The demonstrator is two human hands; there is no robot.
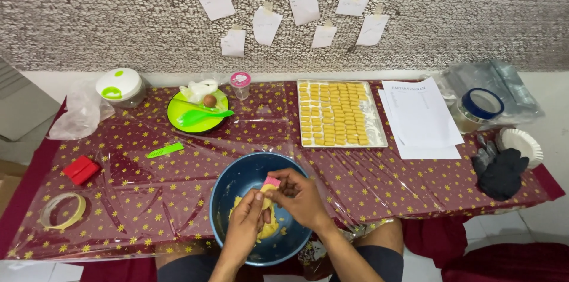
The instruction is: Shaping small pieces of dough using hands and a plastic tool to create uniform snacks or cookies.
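Both my hands are over a blue bowl (228, 187) at the table's front edge. The bowl holds yellow dough (269, 228). My right hand (299, 196) grips a small pink mould (271, 183) at its top. My left hand (248, 223) presses against the mould from below, fingers curled around a bit of dough at it. Beyond the bowl lies a white tray (339, 114) filled with rows of several small yellow dough pieces.
Around the bowl: a green plate (178, 117) with a green spoon and an egg, a small pink-lidded jar (240, 84), a white chopper (120, 86), a green strip (165, 150), a red block (81, 169), a tape roll (62, 211), papers (421, 117), black gloves (501, 172), paper cups (521, 143).
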